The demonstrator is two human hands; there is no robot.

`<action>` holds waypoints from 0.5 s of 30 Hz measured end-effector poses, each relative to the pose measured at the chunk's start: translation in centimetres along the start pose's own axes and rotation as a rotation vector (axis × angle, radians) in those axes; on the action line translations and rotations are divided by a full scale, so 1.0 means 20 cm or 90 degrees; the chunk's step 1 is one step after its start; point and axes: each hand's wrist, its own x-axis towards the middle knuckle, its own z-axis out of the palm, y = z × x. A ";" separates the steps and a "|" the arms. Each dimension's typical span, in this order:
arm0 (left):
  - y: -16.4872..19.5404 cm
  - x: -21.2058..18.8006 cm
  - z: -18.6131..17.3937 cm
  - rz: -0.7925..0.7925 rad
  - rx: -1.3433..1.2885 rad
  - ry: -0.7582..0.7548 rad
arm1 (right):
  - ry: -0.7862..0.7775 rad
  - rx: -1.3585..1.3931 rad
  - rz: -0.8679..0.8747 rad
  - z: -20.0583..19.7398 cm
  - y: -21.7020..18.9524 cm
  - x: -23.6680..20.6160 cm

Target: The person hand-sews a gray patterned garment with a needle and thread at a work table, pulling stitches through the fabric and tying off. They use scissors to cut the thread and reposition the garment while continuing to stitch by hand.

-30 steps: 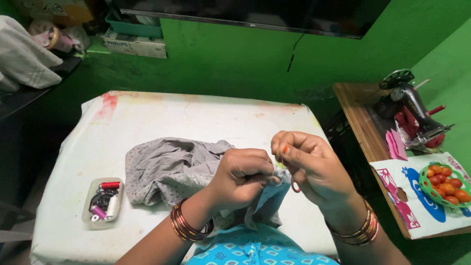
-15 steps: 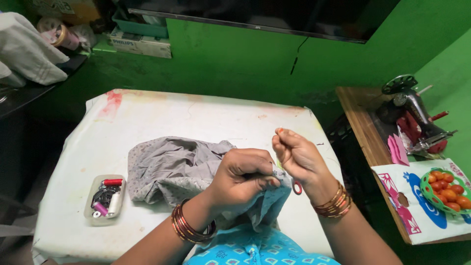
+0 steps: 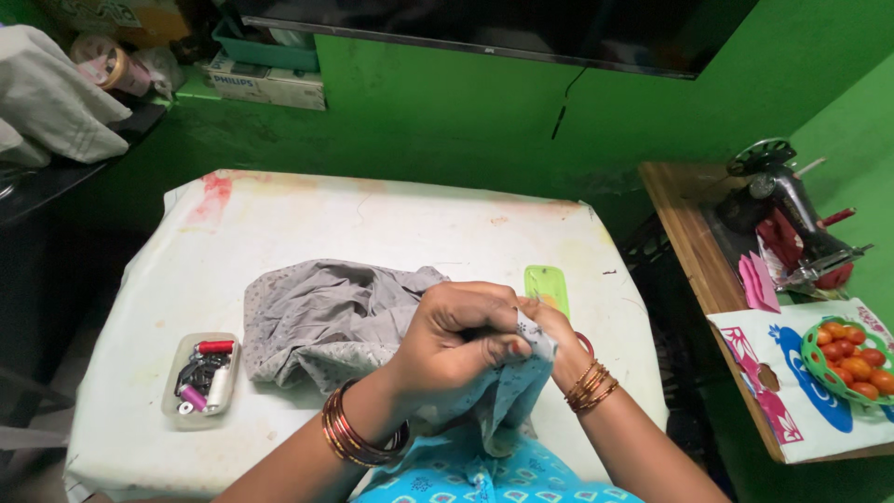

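Home sewing room: sewing machine (image 3: 790,219), thread box (image 3: 201,377).

grey cloth (image 3: 326,321) | white table (image 3: 372,224) | green wall (image 3: 447,112) | green flat case (image 3: 547,287) | red-orange tomatoes (image 3: 852,359)

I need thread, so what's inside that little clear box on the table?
The clear box holds a red spool, a pink spool and dark bits; anything beneath them is hidden.

Left hand (image 3: 461,335) pinches grey cloth (image 3: 326,321) at near table (image 3: 372,224) edge; right hand (image 3: 549,326) mostly hidden behind it. Thread tray (image 3: 200,377) at left, sewing machine (image 3: 792,224) far right, w/ tomato basket (image 3: 847,359) nearer.
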 end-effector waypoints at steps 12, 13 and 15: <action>-0.05 -0.01 0.01 -0.064 -0.027 -0.010 | -0.178 -0.684 -0.602 0.21 0.16 -0.26; -0.06 -0.01 0.00 -0.066 -0.007 -0.013 | -0.113 -0.575 -0.440 0.20 0.14 -0.23; -0.07 -0.01 -0.01 -0.059 0.071 -0.004 | 0.009 -0.348 -0.116 0.19 0.04 -0.11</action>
